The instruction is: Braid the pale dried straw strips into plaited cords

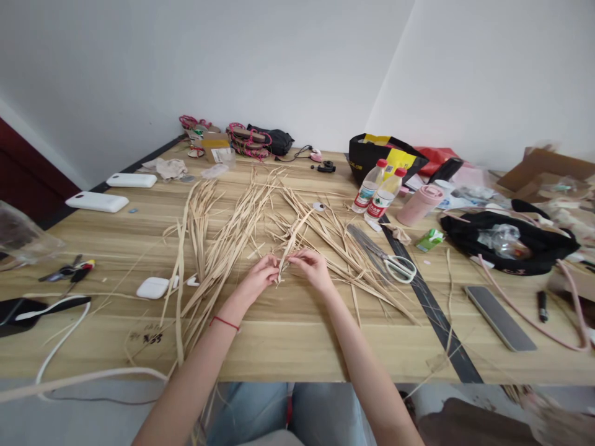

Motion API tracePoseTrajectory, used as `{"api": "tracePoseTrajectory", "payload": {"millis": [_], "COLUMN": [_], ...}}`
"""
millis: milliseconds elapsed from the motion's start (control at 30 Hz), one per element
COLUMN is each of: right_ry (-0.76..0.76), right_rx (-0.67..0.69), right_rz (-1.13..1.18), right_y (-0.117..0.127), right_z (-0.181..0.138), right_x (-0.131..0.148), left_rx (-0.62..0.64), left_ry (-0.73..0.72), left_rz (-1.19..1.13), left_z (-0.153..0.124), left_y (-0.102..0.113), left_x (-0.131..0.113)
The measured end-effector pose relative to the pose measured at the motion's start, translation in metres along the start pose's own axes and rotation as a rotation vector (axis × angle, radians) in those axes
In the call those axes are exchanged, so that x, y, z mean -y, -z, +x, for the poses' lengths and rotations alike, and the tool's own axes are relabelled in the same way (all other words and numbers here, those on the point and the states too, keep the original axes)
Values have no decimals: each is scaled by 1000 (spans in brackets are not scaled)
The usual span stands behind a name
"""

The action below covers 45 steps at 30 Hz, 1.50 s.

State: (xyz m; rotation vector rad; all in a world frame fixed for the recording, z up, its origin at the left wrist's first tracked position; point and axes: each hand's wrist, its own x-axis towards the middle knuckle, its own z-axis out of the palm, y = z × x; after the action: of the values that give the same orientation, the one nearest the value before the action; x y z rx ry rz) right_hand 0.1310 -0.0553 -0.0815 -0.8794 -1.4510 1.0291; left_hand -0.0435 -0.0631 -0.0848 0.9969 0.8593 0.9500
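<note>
My left hand (259, 277) and my right hand (312, 266) meet over the middle of the wooden table (297, 347). Both pinch the same small bundle of dry straw strips (284, 254), which stands up between the fingertips. A red thread circles my left wrist. Long loose straw strips (218, 241) fan out across the table behind and to both sides of my hands.
White-handled scissors (395, 263) lie right of my hands. Two water bottles (379, 192), a pink cup (421, 204), a black bag (511, 238) and a phone (499, 317) sit on the right. An earbud case (152, 287), pliers (67, 271), white cables and power banks (96, 201) lie left.
</note>
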Motion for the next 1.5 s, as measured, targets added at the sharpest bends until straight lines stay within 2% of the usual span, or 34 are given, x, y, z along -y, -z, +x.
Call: {"api": "tracePoseTrajectory", "payload": {"millis": [133, 333, 600, 800, 967, 1333, 1500], "right_ry": [-14, -17, -20, 27, 43, 23, 6], "right_rx": [-36, -52, -101, -41, -3, 12, -7], "right_rz": [-13, -13, 8, -10, -63, -104, -57], "right_y": [1, 1, 1, 0, -2, -2, -2], "right_z": [1, 1, 1, 0, -1, -2, -1], "right_x": [-4, -4, -8, -2, -4, -10, -11], "left_rx": [16, -66, -128, -212, -215, -247, -278], "left_ry": [-17, -44, -133, -156, -199, -332, -318], "left_rz": [72, 203, 225, 245, 309, 652, 579], "left_z": [1, 0, 6, 11, 13, 11, 12], "left_y": [1, -1, -2, 3, 7, 8, 7], "left_x": [3, 5, 11, 17, 22, 32, 32]}}
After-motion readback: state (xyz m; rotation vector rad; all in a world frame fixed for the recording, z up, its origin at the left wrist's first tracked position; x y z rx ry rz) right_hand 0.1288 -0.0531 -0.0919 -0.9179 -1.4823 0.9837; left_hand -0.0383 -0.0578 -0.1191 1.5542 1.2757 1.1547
